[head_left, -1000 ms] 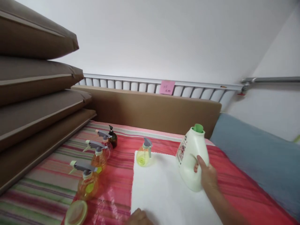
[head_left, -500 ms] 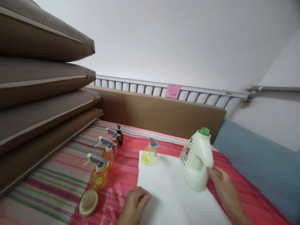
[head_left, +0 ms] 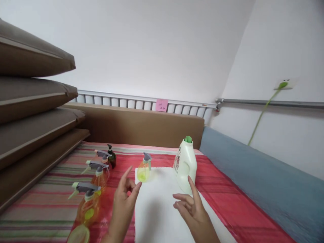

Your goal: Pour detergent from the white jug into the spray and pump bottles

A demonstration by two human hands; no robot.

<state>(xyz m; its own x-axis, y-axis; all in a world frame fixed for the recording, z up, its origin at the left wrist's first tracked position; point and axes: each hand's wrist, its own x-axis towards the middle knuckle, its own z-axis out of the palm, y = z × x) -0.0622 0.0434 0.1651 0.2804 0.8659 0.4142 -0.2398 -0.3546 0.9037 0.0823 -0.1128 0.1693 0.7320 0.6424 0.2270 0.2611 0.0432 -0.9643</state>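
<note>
My left hand (head_left: pixel 125 199) is raised over the left edge of a white cloth (head_left: pixel 162 209), fingers apart and empty. My right hand (head_left: pixel 189 207) hovers over the cloth with spread fingers, just in front of a white jug with a green cap (head_left: pixel 185 165), not touching it. A small yellow spray bottle (head_left: pixel 144 170) stands at the cloth's far left corner, beyond my left fingertips.
Three orange spray bottles (head_left: pixel 97 172) and a dark pump bottle (head_left: pixel 111 157) stand in a row on the striped red cover (head_left: pixel 227 202). A round lid (head_left: pixel 78 234) lies near the bottom edge. Brown cushions (head_left: pixel 32 111) are stacked at left; a blue pad (head_left: pixel 258 182) runs along the right.
My right hand has let go of the white jug and drawn back with open fingers. My left hand rose from the cloth's near edge and opened. The view swung to the right.
</note>
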